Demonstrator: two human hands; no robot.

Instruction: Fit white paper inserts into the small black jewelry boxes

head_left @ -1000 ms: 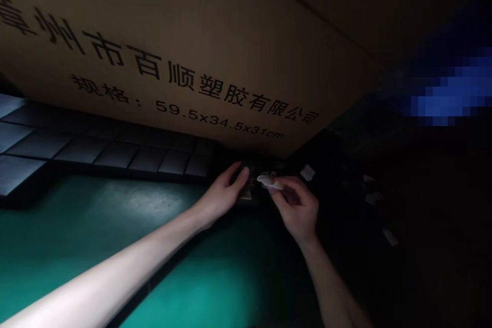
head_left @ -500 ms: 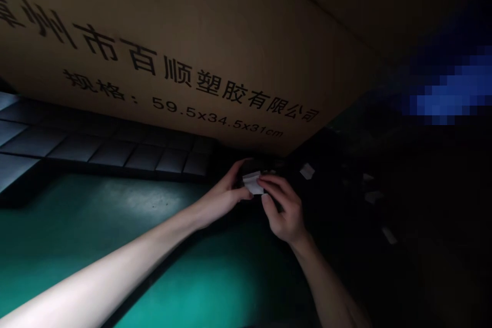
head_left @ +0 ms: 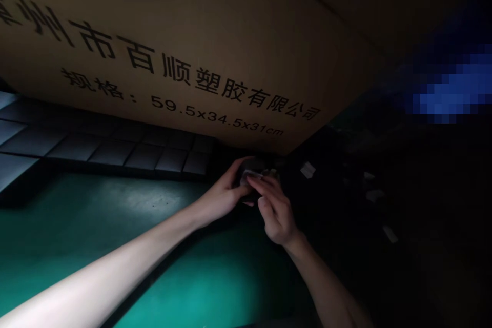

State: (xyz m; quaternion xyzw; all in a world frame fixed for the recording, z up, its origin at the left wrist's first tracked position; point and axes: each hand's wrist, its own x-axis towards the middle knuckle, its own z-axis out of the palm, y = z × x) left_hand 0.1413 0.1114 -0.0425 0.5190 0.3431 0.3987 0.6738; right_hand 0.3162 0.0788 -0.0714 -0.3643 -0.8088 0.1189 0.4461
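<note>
My left hand (head_left: 225, 189) cups a small dark object (head_left: 249, 168) from the left, fingers curled around its edge. My right hand (head_left: 274, 210) presses in from below right, with its fingertips on a narrow white strip (head_left: 254, 176) lying across the dark object. The hands nearly meet and hide most of the object, so I cannot tell its exact kind.
A large cardboard box (head_left: 161, 46) printed with black Chinese text and "59.5x34.5x31cm" fills the top. Dark grid-patterned tiles (head_left: 115, 148) lie along its lower left. Below is a green mat (head_left: 115, 266). White scraps (head_left: 307, 169) lie on a dark surface at right, beneath a pixelated blue patch (head_left: 453, 87).
The white piece held between my hands now shows only as a thin strip against the dark object. My right hand has moved left and closer to my left hand.
</note>
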